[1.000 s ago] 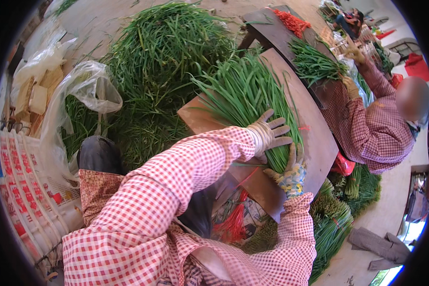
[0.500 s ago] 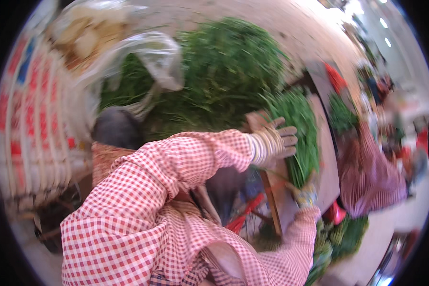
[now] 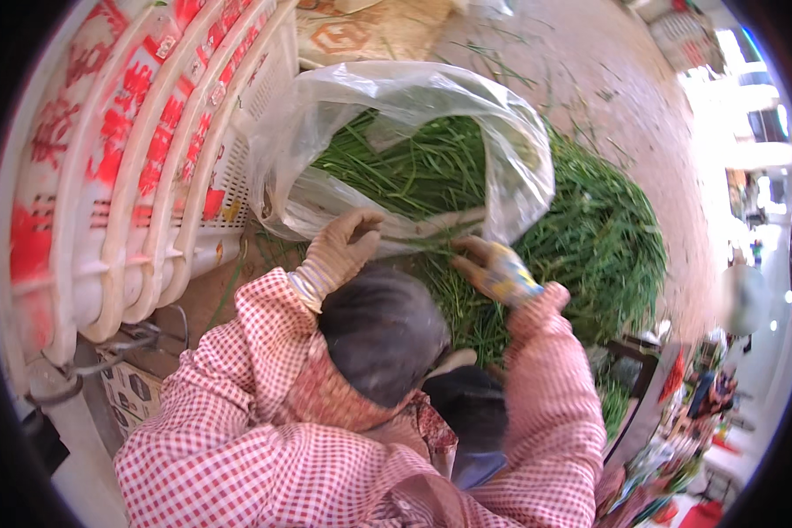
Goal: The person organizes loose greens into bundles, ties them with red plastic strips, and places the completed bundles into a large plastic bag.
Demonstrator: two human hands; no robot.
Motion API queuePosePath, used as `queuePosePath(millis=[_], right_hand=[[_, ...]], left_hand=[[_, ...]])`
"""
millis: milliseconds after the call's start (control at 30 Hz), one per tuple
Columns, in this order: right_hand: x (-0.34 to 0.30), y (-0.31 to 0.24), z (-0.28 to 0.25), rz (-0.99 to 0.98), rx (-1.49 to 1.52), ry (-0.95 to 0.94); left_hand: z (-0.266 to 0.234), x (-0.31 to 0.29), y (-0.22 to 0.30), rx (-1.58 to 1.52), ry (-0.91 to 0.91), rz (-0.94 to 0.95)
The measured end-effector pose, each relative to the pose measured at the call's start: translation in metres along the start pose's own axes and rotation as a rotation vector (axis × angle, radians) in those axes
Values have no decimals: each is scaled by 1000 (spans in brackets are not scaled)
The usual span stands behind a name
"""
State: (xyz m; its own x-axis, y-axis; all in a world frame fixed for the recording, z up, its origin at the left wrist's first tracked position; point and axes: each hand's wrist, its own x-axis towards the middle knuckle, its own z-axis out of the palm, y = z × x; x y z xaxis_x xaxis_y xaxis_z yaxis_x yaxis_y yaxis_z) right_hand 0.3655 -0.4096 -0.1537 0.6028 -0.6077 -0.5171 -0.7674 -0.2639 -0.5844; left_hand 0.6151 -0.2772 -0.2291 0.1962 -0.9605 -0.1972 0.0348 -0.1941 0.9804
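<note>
Between your left hand (image 3: pixel 336 253) and right hand (image 3: pixel 495 268), a few green stalks (image 3: pixel 424 239) run crosswise, nearer the right. Both hands loosely curled; can't tell if either grips. Just beyond them: clear plastic bag (image 3: pixel 521 163), mouth gaping, greens (image 3: pixel 414 167) inside.

Glossy plastic bag (image 3: pixel 517 163), plastic crate (image 3: pixel 141 163); matt cloth sleeves (image 3: pixel 550 378)

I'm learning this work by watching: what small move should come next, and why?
Probably guide the loose green blades over the near rim into the clear plastic bag. They lie between the left hand and the right hand, by the bag's near side; its mouth is wide open, with similar leaves inside. Whether either hand grips them is unclear.
</note>
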Motion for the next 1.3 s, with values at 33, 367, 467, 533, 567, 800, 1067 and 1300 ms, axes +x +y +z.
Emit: queuePosePath(millis=[33, 367, 467, 533, 567, 800, 1067, 1300], right_hand=[[50, 5, 19, 21, 110, 56], [333, -54, -42, -264, 1458, 275], [311, -114, -125, -345, 813, -75], [280, -145, -160, -353, 335, -284], [272, -151, -163, -352, 140, -389], [310, -79, 40, -379, -724, -211], [358, -34, 150, -401, -1024, 26], [328, -27, 163, -348, -890, -40]], left_hand=[[-9, 8, -6, 35, 8, -59], [-32, 163, -98, -381, -51, -351], [-78, 215, -105, 103, 429, -532], [-132, 188, -122, 128, 464, -378], [-143, 178, -126, 221, 524, -337], [-165, 140, -116, 679, 921, -142], [-150, 138, -118, 295, 993, -93], [-131, 115, -114, -154, 1030, -111]])
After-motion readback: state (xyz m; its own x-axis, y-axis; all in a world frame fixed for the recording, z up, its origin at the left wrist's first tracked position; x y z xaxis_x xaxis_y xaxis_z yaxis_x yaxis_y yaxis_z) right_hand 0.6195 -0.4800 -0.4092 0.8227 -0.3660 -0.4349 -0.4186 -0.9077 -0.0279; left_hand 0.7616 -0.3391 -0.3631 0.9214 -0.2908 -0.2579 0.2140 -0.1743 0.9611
